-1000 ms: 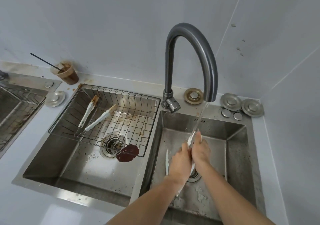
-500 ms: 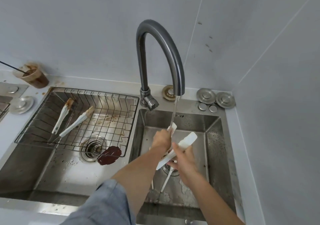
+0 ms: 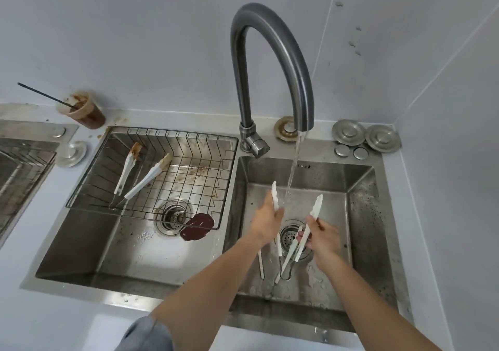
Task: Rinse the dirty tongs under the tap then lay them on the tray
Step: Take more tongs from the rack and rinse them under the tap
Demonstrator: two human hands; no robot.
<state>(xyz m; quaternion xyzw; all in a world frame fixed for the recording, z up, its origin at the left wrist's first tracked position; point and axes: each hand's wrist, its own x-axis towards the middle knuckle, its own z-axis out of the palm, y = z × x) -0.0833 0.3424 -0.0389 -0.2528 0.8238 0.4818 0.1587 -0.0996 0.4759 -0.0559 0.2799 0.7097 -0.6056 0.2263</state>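
Tongs (image 3: 310, 223), white and spread wide, are gripped by both hands, left (image 3: 266, 222) and right (image 3: 324, 236), beside running water (image 3: 294, 167).

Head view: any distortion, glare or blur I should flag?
Head view: wide-angle bend, sink edges and wall seams splay outward; soft even light, mild sheen on the tap, no harsh glare; both hands and the tongs sharp; the water stream slightly smeared.

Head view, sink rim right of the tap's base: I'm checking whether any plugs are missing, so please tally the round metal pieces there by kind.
Large round steel discs: 2
Small round steel caps: 2
Tarnished brass-coloured round ring: 1
Total: 5
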